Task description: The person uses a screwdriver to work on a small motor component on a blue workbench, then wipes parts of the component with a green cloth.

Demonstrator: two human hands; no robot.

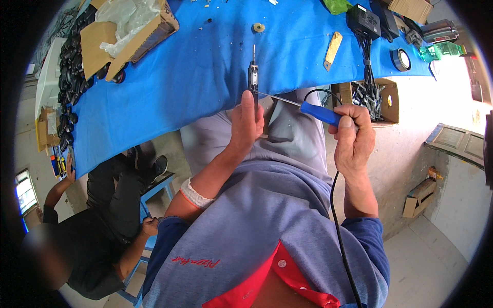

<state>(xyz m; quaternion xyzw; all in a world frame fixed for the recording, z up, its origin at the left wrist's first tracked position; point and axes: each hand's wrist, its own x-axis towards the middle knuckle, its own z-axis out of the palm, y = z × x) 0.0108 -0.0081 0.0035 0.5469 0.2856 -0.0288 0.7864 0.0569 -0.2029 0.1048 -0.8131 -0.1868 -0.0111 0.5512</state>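
Observation:
My left hand (248, 120) is closed around a slim dark rod-shaped part (253, 77) with a silvery middle and a thin metal pin pointing away from me. Its thumb lies along the near end. In my right hand (353, 136) is a screwdriver (319, 111) with a blue handle, gripped between thumb and fingers. The thin shaft points left, and its tip meets or nearly meets the rod just above my left thumb; exact contact is too small to tell. Both hands are over my lap, at the near edge of the blue-covered table (205, 66).
An open cardboard box (149, 36) with clear plastic stands far left, beside many dark round parts (67, 87). A yellow cutter (333, 50), tape roll (400, 60) and black adapter (364, 21) lie right. A black cable (340, 226) crosses my front. Another person (97, 246) sits left.

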